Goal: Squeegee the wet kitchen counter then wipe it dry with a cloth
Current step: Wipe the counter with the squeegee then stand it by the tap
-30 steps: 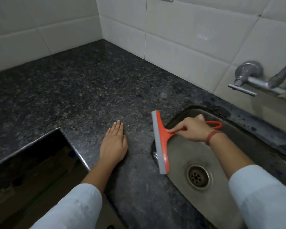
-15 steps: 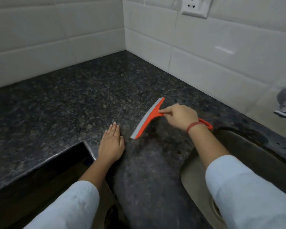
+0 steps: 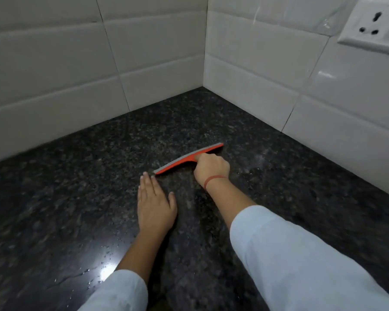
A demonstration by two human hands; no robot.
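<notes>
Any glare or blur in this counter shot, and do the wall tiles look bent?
Head view: a bright glare spot on the wet counter beside the left sleeve; tile lines on the wall bow from the wide-angle lens; the frame's edges are smeared, while the squeegee and right hand are sharper.

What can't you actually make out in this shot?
Head view only:
- Handle of the squeegee: hidden inside the right hand.
- The socket: cut off by the right edge.
- Wetness of the counter: blurred and glary; only a few droplets show.
- A cloth: none in frame.
</notes>
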